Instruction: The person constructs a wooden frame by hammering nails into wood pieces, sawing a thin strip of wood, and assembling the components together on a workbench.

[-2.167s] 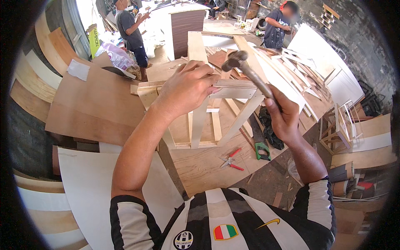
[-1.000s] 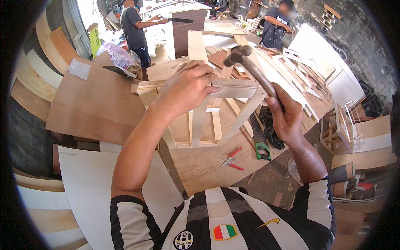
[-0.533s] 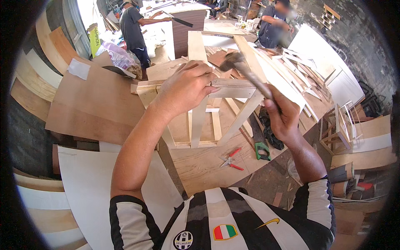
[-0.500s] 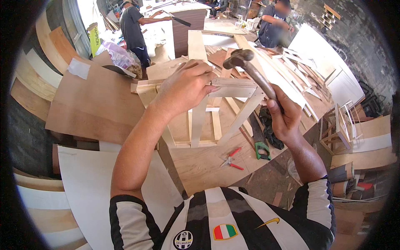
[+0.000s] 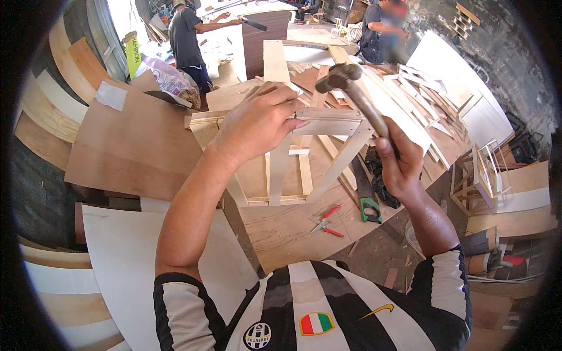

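Note:
A wooden frame (image 5: pixel 280 169) of pale slats stands on a plywood work surface (image 5: pixel 275 234) in front of me. My left hand (image 5: pixel 260 120) rests on its top rail, thumb and fingers closed together near a joint; whatever they pinch is too small to make out. In my right hand (image 5: pixel 401 158) is a hammer (image 5: pixel 364 105), gripped by its handle. The hammer's head is raised above the rail's right part, apart from the wood and to the right of my left fingers.
Red-handled pliers (image 5: pixel 328 222) and a green-handled saw (image 5: pixel 370 210) lie right of the frame. Loose wood strips (image 5: pixel 421 99) are heaped beyond. A brown board (image 5: pixel 132 152) and a white panel (image 5: pixel 134 245) lie at left. Two people (image 5: pixel 187 44) (image 5: pixel 377 32) work farther back.
The hammer head has shifted slightly up and to the right. My left hand keeps its place on the rail. The person at the back right has moved a little.

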